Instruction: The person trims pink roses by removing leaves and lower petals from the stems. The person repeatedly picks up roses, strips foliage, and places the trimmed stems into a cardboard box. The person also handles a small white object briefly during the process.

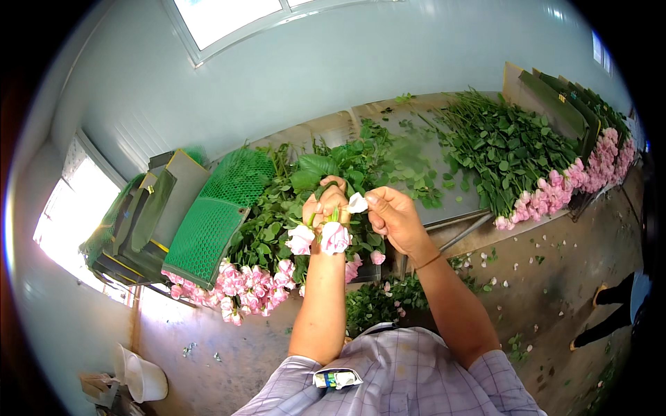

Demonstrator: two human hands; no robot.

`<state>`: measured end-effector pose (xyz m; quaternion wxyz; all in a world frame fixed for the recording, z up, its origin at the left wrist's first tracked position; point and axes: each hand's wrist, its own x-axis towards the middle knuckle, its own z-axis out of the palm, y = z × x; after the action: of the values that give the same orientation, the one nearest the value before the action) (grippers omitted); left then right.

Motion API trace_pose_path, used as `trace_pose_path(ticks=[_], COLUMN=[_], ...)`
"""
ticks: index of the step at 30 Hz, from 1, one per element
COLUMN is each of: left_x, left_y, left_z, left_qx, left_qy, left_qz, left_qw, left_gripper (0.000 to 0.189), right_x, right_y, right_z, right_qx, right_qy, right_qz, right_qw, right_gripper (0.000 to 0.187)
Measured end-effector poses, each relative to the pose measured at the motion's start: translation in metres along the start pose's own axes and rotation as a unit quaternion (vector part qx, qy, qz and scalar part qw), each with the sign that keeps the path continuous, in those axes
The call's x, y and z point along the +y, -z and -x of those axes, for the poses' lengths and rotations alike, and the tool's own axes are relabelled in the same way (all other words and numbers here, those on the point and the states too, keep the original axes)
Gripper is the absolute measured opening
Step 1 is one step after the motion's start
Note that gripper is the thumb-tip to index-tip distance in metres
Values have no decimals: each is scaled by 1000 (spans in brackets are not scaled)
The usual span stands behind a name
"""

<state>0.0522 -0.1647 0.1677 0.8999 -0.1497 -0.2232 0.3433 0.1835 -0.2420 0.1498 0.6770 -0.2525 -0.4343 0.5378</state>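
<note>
My left hand (329, 200) is closed around the stems of pink roses. Two of the blooms, a pale pink rose (300, 239) and a fuller pink rose (335, 238), hang over my left wrist. Between the thumb and forefinger of my right hand (393, 216) is a whitish rose petal (357, 203), just beside the left hand. Green leaves (317, 165) of the held stems spread out above my left fist and partly hide it. Behind both hands, more leafy rose stems (270, 208) lie on the metal table (458, 200).
A green mesh sheet (208, 229) covers part of a pile of pink roses (255, 288) at left. More roses (541, 200) lie at right by padded boards (551, 101). Leaves and petals litter the floor (567, 281). A white bucket (146, 378) stands lower left; a person's legs (606, 312) show at right.
</note>
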Motion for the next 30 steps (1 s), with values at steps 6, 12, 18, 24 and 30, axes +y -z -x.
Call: trace_pose_path(ticks=[6, 12, 18, 24, 30], left_x=[-17, -28, -48, -55, -76], left_y=[3, 6, 29, 49, 132], left_z=[-8, -21, -37, -51, -66], left_qx=[-33, -15, -10, 16, 227], left_qy=[-36, -7, -10, -2, -18], left_qz=[23, 8, -18, -188, -729], left_qw=[999, 1000, 1000, 982, 646], left_gripper=[8, 7, 9, 13, 46], right_x=[-2, -17, -32, -38, -9], right_y=[31, 41, 61, 86, 145], right_z=[25, 47, 64, 72, 77], right_qx=[50, 71, 122, 140, 254], right_qy=[-12, -21, -12, -13, -42], right_qz=[2, 56, 50, 87, 47], right_qw=[999, 996, 991, 986, 965], right_gripper=[19, 21, 24, 28, 36])
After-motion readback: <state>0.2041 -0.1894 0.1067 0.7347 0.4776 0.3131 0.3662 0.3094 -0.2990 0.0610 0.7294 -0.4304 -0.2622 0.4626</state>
